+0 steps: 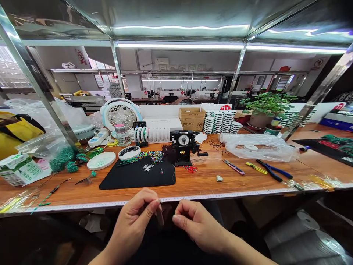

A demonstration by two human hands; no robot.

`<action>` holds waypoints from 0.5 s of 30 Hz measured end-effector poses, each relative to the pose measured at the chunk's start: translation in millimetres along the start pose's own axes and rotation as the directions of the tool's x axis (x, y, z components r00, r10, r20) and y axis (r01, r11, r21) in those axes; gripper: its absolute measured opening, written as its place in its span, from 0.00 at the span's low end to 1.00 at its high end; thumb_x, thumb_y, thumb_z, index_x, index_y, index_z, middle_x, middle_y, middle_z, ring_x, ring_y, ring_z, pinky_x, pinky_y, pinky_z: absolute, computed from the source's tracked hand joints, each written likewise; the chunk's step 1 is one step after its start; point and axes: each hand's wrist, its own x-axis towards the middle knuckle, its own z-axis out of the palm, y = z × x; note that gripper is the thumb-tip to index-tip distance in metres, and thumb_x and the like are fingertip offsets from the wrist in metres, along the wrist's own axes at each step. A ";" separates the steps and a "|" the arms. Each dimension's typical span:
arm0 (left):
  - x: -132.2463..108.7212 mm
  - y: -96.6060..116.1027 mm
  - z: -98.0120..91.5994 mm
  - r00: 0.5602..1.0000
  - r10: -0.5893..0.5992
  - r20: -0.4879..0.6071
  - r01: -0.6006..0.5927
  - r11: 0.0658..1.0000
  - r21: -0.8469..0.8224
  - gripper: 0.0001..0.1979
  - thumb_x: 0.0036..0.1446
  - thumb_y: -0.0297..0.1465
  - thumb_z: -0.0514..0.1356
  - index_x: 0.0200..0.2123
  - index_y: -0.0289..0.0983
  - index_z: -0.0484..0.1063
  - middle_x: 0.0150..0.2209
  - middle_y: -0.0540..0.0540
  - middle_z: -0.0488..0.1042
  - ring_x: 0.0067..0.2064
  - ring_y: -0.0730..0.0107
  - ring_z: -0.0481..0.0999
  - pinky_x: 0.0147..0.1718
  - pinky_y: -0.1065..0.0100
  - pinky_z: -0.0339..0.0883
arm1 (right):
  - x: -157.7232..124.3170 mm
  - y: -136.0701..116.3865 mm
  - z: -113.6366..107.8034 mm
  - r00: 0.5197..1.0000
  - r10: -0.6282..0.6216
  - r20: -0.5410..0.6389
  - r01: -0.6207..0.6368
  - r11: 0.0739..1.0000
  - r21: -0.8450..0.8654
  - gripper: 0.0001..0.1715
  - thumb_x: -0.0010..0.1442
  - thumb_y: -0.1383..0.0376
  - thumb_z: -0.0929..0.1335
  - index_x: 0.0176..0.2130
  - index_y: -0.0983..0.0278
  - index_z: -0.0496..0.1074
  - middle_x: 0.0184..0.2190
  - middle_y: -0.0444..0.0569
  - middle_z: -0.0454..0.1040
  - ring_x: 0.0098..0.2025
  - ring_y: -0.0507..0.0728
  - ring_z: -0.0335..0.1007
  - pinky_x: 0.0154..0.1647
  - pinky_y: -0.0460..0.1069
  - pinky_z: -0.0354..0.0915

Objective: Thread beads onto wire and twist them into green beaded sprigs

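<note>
Both my hands are raised just in front of the table's near edge, a short gap between them. My left hand (138, 217) is pinched, thumb against index finger, at something too small to make out. Thumb and index finger also press together on my right hand (197, 224); whatever may be between them is too small to see. Beyond them lies a black mat (138, 176) with multicoloured beads (156, 156), small white pieces (148, 167) and a tiny pinkish item (161, 171). A black winding machine (183, 147) with a dial and crank stands at the mat's right.
White dishes (101, 161) and a fan (121, 116) are at the left. Right of the machine lie tweezers (234, 166), a yellow cutter (256, 168), pliers (273, 171) and a plastic bag (259, 149). Stacked spools (217, 123) stand behind. A measuring tape (110, 204) runs along the front edge.
</note>
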 end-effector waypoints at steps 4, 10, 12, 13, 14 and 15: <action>5.5 -2.0 -10.6 0.985 -0.050 -0.163 0.022 0.985 -0.169 0.11 0.56 0.34 0.57 0.23 0.37 0.71 0.38 0.45 0.71 0.47 0.61 0.69 0.44 0.70 0.61 | -4.6 10.4 -4.6 0.996 0.027 0.082 -0.028 1.000 0.005 0.09 0.58 0.63 0.64 0.30 0.66 0.65 0.22 0.42 0.66 0.24 0.49 0.61 0.26 0.44 0.57; 6.4 -21.8 -23.1 0.955 -0.296 -0.013 0.263 0.868 -0.422 0.07 0.56 0.34 0.58 0.27 0.38 0.72 0.38 0.48 0.71 0.37 0.70 0.70 0.32 0.74 0.64 | -11.5 7.2 -21.5 0.996 0.004 -0.095 0.003 0.997 0.073 0.19 0.62 0.55 0.61 0.42 0.66 0.70 0.21 0.41 0.61 0.20 0.46 0.54 0.21 0.42 0.51; 6.8 -26.0 -31.3 0.941 -0.315 0.121 0.336 0.908 -0.252 0.09 0.56 0.35 0.57 0.30 0.38 0.73 0.37 0.46 0.72 0.33 0.69 0.70 0.30 0.72 0.65 | -12.8 -4.3 -28.4 0.994 0.010 -0.108 -0.004 0.998 0.059 0.21 0.63 0.54 0.59 0.48 0.63 0.67 0.21 0.40 0.59 0.20 0.46 0.55 0.20 0.42 0.50; 7.2 -26.3 -34.9 0.936 -0.313 0.161 0.335 0.932 -0.139 0.09 0.56 0.36 0.57 0.32 0.38 0.74 0.37 0.45 0.73 0.34 0.67 0.71 0.31 0.71 0.65 | -12.8 -11.3 -31.1 0.995 0.006 -0.096 -0.002 0.999 0.033 0.21 0.63 0.54 0.59 0.50 0.62 0.65 0.22 0.39 0.59 0.21 0.47 0.57 0.20 0.41 0.51; 7.6 -25.2 -37.4 0.939 -0.295 0.176 0.305 0.952 -0.031 0.10 0.55 0.37 0.58 0.34 0.38 0.74 0.38 0.45 0.73 0.37 0.64 0.71 0.33 0.70 0.66 | -12.1 -18.7 -32.9 0.997 0.001 -0.076 -0.002 1.000 -0.015 0.21 0.64 0.54 0.59 0.52 0.61 0.63 0.22 0.39 0.60 0.22 0.47 0.59 0.21 0.42 0.53; 7.9 -22.4 -38.0 0.949 -0.264 0.172 0.258 0.964 0.060 0.10 0.55 0.37 0.58 0.37 0.39 0.74 0.41 0.44 0.73 0.40 0.62 0.71 0.36 0.68 0.66 | -10.7 -25.9 -33.7 0.999 0.000 -0.046 -0.004 0.997 -0.073 0.21 0.64 0.55 0.59 0.53 0.60 0.62 0.22 0.39 0.60 0.22 0.47 0.60 0.22 0.42 0.54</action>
